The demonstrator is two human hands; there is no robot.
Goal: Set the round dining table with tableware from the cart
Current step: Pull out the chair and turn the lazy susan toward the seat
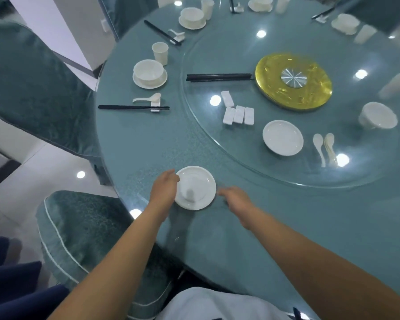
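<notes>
Head view: a small round white ceramic plate (198, 184) lies flat on the round teal glass-topped dining table (148, 146), close to its near edge. The left hand (163, 189) grips the plate's left rim with curled fingers. The right hand (234, 199) is just right of the plate, motion-blurred; its finger state cannot be determined.

Farther left, a completed setting holds a white bowl on a saucer (149, 73), a white cup (160, 53), a white spoon (148, 98) and black chopsticks (133, 107) on a rest.

On the clear glass turntable (217, 162), far right of the plate, are a second white plate (283, 137), four white rectangular rests (238, 114), loose black chopsticks (218, 77), white spoons (324, 147) and a gold disc (293, 80).

A teal upholstered chair (79, 229) stands at the near left.
</notes>
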